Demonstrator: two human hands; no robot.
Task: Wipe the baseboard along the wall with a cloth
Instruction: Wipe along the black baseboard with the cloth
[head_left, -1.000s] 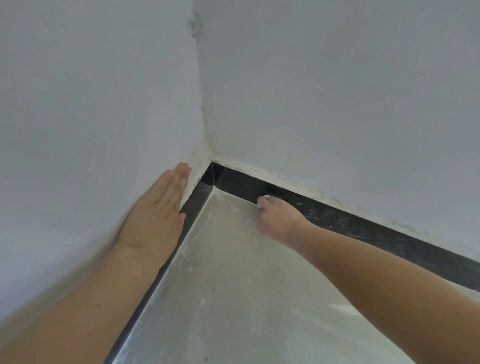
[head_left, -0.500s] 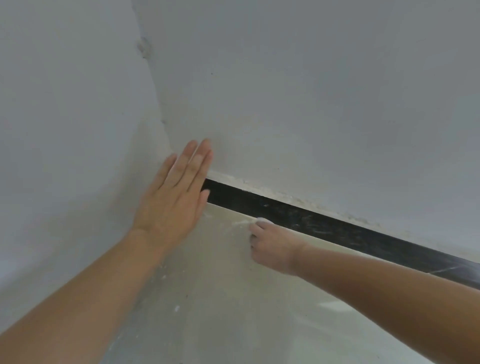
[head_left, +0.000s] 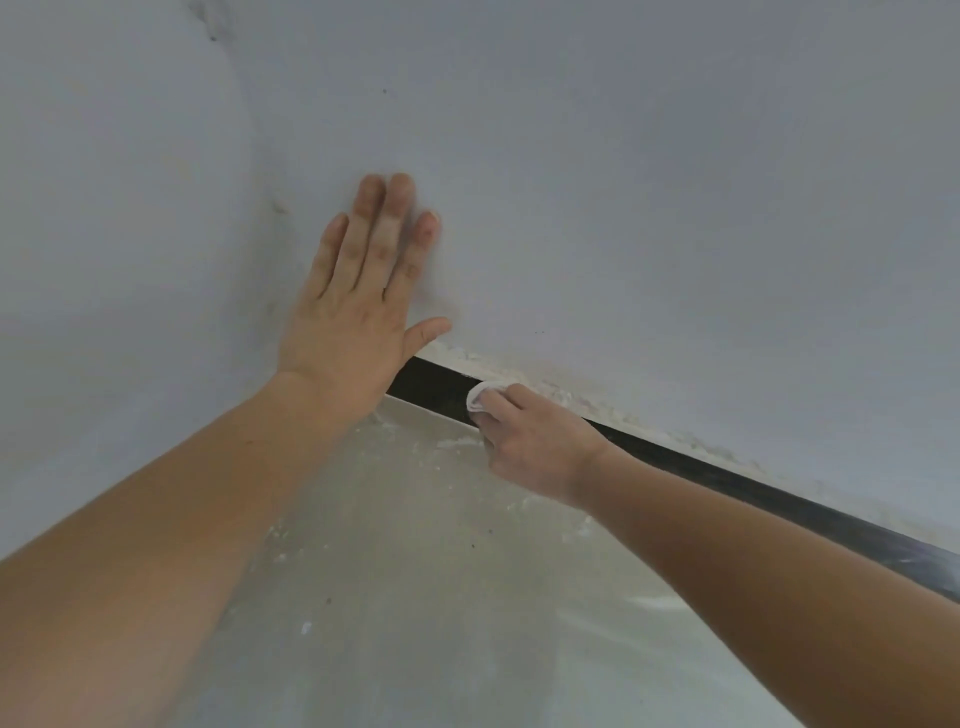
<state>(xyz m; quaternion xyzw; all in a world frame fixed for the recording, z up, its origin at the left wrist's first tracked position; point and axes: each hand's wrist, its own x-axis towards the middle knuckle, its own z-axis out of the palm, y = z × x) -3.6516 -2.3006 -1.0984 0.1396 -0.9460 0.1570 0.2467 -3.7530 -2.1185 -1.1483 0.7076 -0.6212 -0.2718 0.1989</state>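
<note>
A black baseboard (head_left: 727, 475) runs along the foot of the pale wall, from behind my left hand down to the right edge. My right hand (head_left: 535, 441) is closed around a small white cloth (head_left: 480, 397), of which only a wad shows past the fingers, pressed against the baseboard near its left visible end. My left hand (head_left: 358, 306) lies flat with fingers spread on the wall above the baseboard, holding nothing. It hides the room corner's lower part.
The pale grey floor (head_left: 441, 571) carries white dust and flecks of plaster near the baseboard. A rough crumbly plaster line (head_left: 561, 392) tops the baseboard. A second wall (head_left: 104, 208) closes the left side.
The view has swung right, away from the corner. My left hand moved from the left wall onto the wall above the baseboard. My right hand slid rightwards along the baseboard with the cloth.
</note>
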